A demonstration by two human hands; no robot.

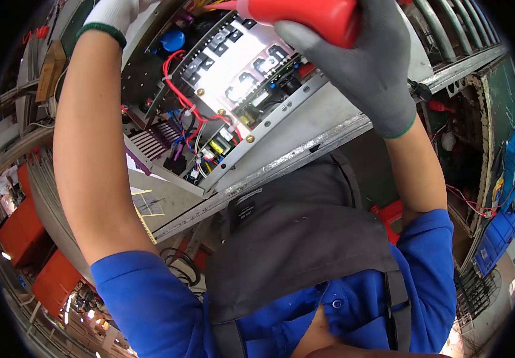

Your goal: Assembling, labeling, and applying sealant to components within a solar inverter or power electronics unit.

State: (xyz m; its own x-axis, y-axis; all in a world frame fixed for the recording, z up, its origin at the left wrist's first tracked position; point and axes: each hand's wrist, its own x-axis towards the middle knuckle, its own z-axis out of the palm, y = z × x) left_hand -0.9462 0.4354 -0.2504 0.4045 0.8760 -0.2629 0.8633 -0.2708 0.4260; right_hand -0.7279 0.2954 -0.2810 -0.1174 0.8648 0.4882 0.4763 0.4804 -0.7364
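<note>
My right hand (368, 74), in a grey-coated glove with a green cuff, is closed around a red squeeze bottle (311, 17) at the top of the view. The bottle lies on its side, its narrow spout pointing left over an open metal chassis (281, 110). Inside the chassis are a bright silver plate (216, 77) with black components, red wires (177, 89) and a blue round part (173, 40). At the upper left edge is my left hand (113, 15), in a white glove with a green cuff; its fingers are mostly cut off by the frame, beside the chassis.
The chassis rests on a grey bench with a metal edge (281, 162). Metal bars (442, 30) stand at upper right. Blue plastic bins (499, 232) are at far right, orange-red panels (28, 224) at far left. A marked paper sheet (148, 204) lies near the bench's front edge.
</note>
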